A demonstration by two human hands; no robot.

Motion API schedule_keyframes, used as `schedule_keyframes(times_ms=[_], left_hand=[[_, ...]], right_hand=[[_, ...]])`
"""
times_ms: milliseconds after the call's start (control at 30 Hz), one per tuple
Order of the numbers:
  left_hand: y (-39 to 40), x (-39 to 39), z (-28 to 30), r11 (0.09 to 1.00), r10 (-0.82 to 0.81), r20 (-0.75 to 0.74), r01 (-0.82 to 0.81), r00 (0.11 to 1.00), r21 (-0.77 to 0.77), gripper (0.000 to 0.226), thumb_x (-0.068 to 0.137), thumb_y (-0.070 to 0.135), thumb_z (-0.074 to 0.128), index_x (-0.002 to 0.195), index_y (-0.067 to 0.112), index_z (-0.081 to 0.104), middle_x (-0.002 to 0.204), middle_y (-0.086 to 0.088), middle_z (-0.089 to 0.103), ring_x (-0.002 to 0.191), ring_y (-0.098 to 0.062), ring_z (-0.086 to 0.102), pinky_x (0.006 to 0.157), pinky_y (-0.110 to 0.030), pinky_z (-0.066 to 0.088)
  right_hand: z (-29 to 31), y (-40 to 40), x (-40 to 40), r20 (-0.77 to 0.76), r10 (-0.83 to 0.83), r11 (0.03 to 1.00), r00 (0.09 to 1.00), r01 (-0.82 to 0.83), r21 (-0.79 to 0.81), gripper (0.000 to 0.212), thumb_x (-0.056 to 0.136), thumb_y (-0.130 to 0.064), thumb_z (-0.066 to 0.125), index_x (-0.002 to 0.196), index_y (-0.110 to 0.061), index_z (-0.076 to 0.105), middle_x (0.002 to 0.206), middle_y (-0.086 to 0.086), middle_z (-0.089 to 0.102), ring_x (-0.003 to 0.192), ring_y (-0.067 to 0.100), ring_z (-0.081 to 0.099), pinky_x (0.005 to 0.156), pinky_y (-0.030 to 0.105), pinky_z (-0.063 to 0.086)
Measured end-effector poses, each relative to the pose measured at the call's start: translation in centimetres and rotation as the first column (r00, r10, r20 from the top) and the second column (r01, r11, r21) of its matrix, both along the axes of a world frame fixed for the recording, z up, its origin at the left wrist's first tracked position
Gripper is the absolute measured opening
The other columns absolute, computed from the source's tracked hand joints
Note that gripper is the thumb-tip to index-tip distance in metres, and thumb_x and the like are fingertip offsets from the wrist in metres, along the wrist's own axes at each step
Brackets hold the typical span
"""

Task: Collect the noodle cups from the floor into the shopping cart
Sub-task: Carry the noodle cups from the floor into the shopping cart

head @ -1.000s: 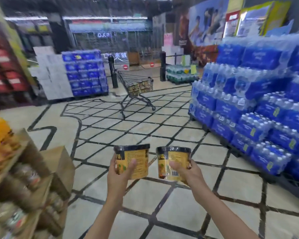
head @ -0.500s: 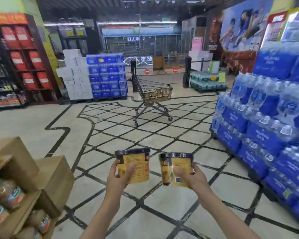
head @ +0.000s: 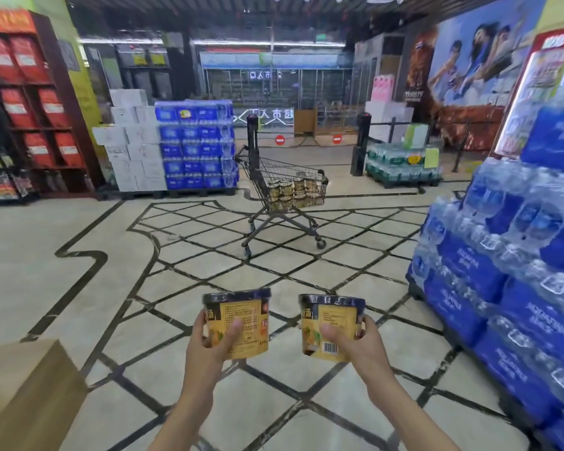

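Observation:
My left hand (head: 209, 346) grips a yellow noodle cup with a dark lid (head: 245, 320), held upright in front of me. My right hand (head: 355, 348) grips a second, matching noodle cup (head: 334, 320), also upright, a little to the right. A wire shopping cart (head: 275, 170) stands several floor tiles ahead, near the middle of the view, with several noodle cups (head: 295, 190) stacked in its basket. No cups show on the floor in view.
Blue packs of bottled water (head: 502, 288) are stacked high along the right. A wooden display stand (head: 23, 395) juts in at the lower left. Behind the cart are blue and white boxes on a pallet (head: 170, 151), barrier posts (head: 360, 144) and red shelves (head: 30, 102).
The view has swung right and moved forward, so the cart now sits closer and nearer the middle. The wooden stand has slid off to the left. Both hands still hold their cups.

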State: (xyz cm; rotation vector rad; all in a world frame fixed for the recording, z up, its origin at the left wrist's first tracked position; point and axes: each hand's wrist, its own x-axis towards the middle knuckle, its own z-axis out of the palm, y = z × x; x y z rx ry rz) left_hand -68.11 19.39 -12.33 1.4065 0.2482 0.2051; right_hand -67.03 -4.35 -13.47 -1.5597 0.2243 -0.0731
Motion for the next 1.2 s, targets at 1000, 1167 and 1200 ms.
schedule_keyframes(times_ms=[1000,1167,1200], left_hand=[[-13.2,83.8,4.0,0.999,0.049,0.033,-0.049,0.998,-0.020,0.046,0.064,0.040,0.072,0.104,0.047,0.049,0.101,0.005,0.071,0.094,-0.018,0.068,0.087,-0.040,0.053],[-11.8,97.5,2.6,0.996,0.084,0.012,-0.084,0.996,-0.003,0.058,0.061,0.049,0.072,0.115,0.030,0.056,0.102,0.002,0.072,0.093,-0.018,0.069,0.085,-0.038,0.054],[-11.4,100.8,2.0,0.996,0.089,0.001,-0.089,0.996,0.007,0.065,0.058,0.056,0.074,0.114,0.028,0.057,0.101,0.002,0.072,0.094,-0.019,0.069,0.087,-0.040,0.054]], right_hand=[[5.8,-13.1,86.2,0.174,0.091,0.991,0.980,-0.072,-0.112,0.096,0.063,-0.028,0.084,0.140,-0.029,0.027,0.105,-0.017,0.053,0.093,0.002,0.058,0.073,0.023,0.050],[3.8,-12.2,100.0,0.129,0.093,0.990,0.987,-0.078,-0.117,0.091,0.064,-0.025,0.085,0.138,-0.026,0.031,0.109,-0.007,0.059,0.092,0.006,0.060,0.071,0.026,0.051],[3.2,-11.9,103.1,0.110,0.089,0.990,0.990,-0.076,-0.121,0.094,0.062,-0.028,0.086,0.139,-0.024,0.031,0.108,-0.007,0.058,0.093,0.008,0.061,0.075,0.030,0.051]])
